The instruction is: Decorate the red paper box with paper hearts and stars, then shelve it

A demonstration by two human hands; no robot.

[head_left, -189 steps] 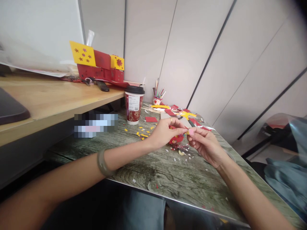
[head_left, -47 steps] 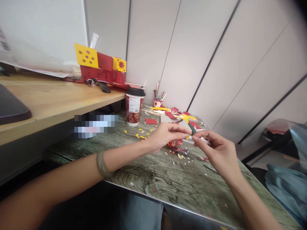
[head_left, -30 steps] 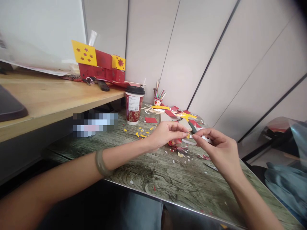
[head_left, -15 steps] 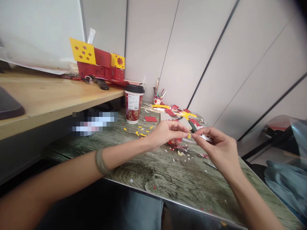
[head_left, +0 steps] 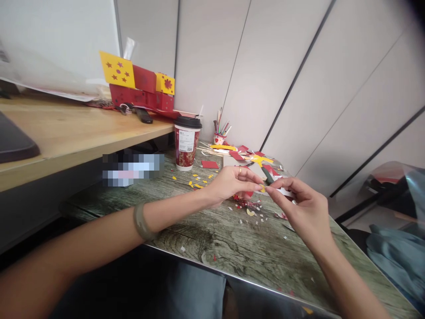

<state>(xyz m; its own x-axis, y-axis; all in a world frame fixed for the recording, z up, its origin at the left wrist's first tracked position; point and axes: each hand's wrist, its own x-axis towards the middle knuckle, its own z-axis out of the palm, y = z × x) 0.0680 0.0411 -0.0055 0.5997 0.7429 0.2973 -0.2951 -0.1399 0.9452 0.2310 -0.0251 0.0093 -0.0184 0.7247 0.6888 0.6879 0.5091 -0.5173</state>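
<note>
My left hand (head_left: pixel 230 185), with a ring and a bracelet on its wrist, pinches a small yellow paper piece (head_left: pixel 263 188) between thumb and fingers. From the other side, my right hand (head_left: pixel 303 201) is closed in a pinch at the edge of the same piece, the fingertips of both hands almost meeting. Fingers cover much of it. Just behind the fingertips is a dark green handle-like object (head_left: pixel 267 175). A white strip (head_left: pixel 286 192) shows by my right fingers; whether they hold it I cannot tell. Below lie red and white paper scraps (head_left: pixel 246 204).
A lidded paper cup (head_left: pixel 186 144) stands left on the wood-grain table (head_left: pixel 239 248). Behind are a pot of pens (head_left: pixel 219 138), red cards (head_left: pixel 210 164) and yellow cut-outs (head_left: pixel 195 186). Red and yellow paper boxes (head_left: pixel 144 82) sit on the raised wooden shelf (head_left: pixel 73 128).
The view has shifted slightly, so the cup and boxes appear a little further right. Both hands keep nearly the same pinch around the yellow piece.
</note>
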